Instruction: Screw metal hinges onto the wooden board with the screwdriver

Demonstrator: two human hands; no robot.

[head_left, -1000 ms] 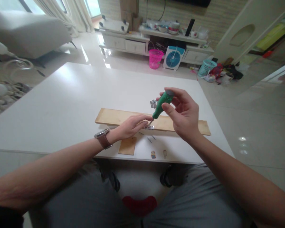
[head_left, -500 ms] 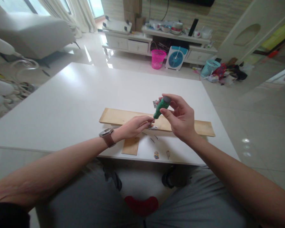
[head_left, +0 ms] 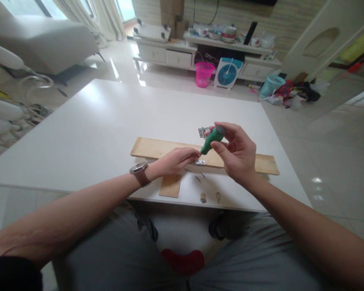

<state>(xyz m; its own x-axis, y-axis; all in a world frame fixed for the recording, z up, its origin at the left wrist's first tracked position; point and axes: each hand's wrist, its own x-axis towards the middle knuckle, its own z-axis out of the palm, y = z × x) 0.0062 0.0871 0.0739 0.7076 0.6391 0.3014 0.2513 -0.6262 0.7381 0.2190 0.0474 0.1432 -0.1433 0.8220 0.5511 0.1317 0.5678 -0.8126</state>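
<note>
My right hand is closed around the green handle of a screwdriver, held tilted with its tip down at a small metal hinge on the near edge of a long wooden board. My left hand rests on the board with its fingertips pinched at the screwdriver's tip by that hinge; what they pinch is too small to make out. A second hinge lies just beyond the board. Loose screws and a small wooden piece lie on the white table in front of the board.
Two small stickers sit near the table's front edge. Beyond the table stand a pink basket, a blue fan, a teal basket and a low white cabinet. A sofa is at the far left.
The view has drifted slightly, so everything sits a little further right. Both hands stay at the hinge, and the screwdriver handle has tipped a bit lower.
</note>
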